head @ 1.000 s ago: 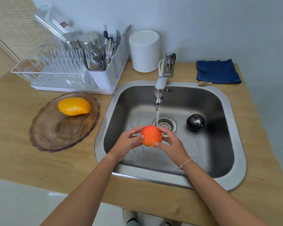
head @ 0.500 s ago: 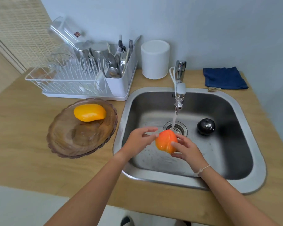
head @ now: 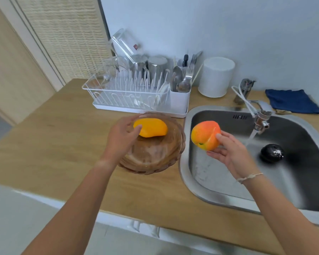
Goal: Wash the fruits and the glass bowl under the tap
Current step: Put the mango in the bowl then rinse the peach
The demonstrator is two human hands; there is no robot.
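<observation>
My right hand (head: 230,153) holds an orange-red peach (head: 204,134) above the left edge of the steel sink (head: 188,162), away from the water stream. My left hand (head: 121,137) hovers open over the brown glass bowl (head: 155,157) on the counter, its fingertips touching or just short of the yellow mango (head: 152,127) that lies in the bowl. Water runs from the tap (head: 260,120). A dark round fruit (head: 272,153) lies wet on the sink floor at the right.
A white dish rack (head: 129,92) with glasses and cutlery stands behind the bowl. Next to it is a white canister (head: 215,77). A folded blue cloth (head: 291,101) lies behind the sink. The wooden counter (head: 53,144) extends left.
My left hand let go of the peach and moved left over the bowl to the mango. My right hand carried the peach left, out of the water stream. The view swung left.
</observation>
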